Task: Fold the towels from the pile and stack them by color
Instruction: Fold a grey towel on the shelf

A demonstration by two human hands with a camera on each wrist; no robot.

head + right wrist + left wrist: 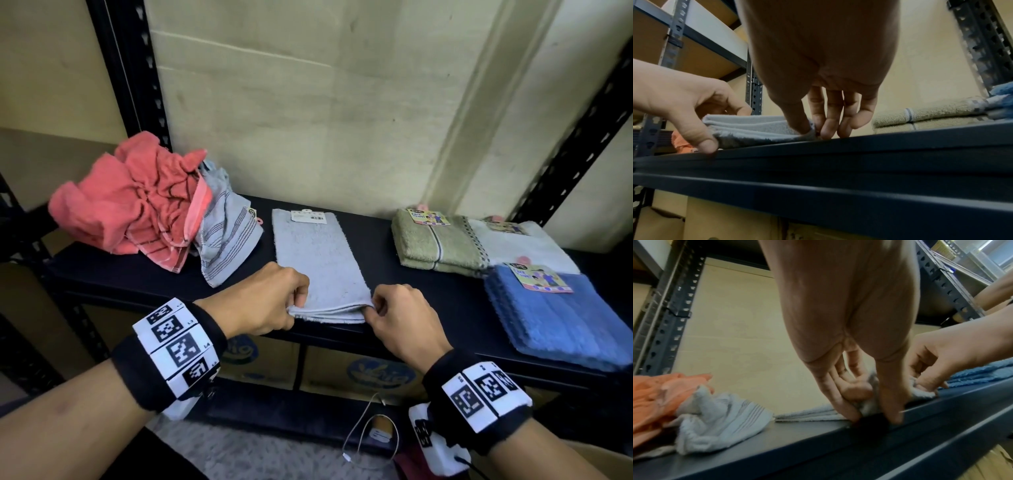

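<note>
Grey folded towel [318, 267] lying flat at centre frame on the dark shelf [428, 291], near edge at the shelf's front lip. Left hand [260, 301] pinching its near left corner, right hand [400, 315] pinching the near right corner, fingers curled on the cloth. Unfolded pile [147, 202] of coral and striped grey towels at left. Green folded towel [435, 243], white one [527, 246] and blue one [555, 315] at right.
</note>
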